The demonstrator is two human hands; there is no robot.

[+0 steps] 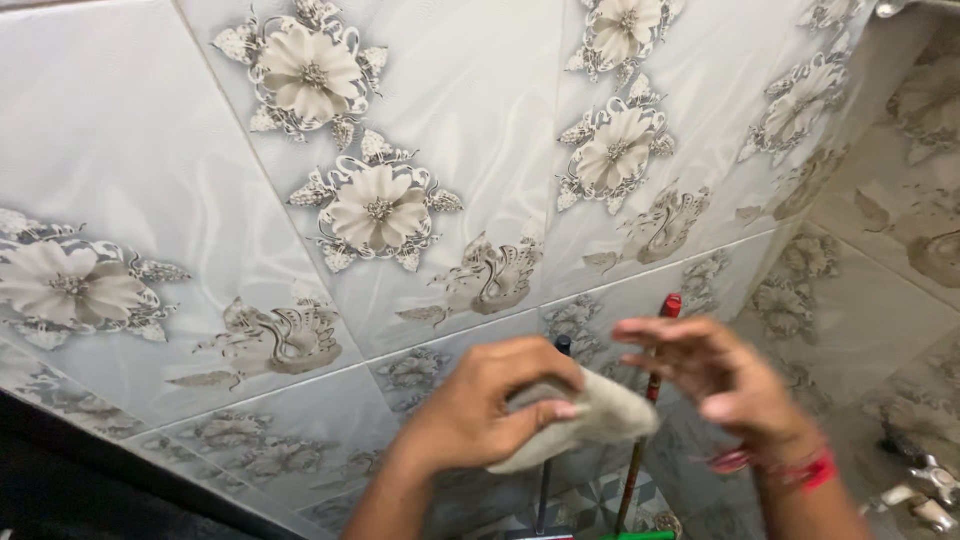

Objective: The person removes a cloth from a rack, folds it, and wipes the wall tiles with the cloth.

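We are low in the frame, both hands up in front of the tiled wall (pixel 480 120), whose pale tiles carry large grey flower prints. Our left hand (pixel 490 405) at lower centre is clamped on a beige cloth (pixel 600 420), thumb under and fingers folded over the top, so the cloth bunches into a pad with its free end poking out towards the right; that looks like a grip chosen to keep a flat face ready. Our right hand (pixel 715 375) hovers just beside that free end, fingers spread and blurred with motion, holding nothing that we can make out, and whether it touches the cloth we cannot tell. A red thread band (pixel 790 468) sits on its wrist. Directly behind the hands two stick handles lean against the wall, a dark one (pixel 545 480) and a reddish one with a red cap (pixel 655 385), right between us and the lower tiles. At the lower right edge metal tap fittings (pixel 925 490) jut from the side wall.
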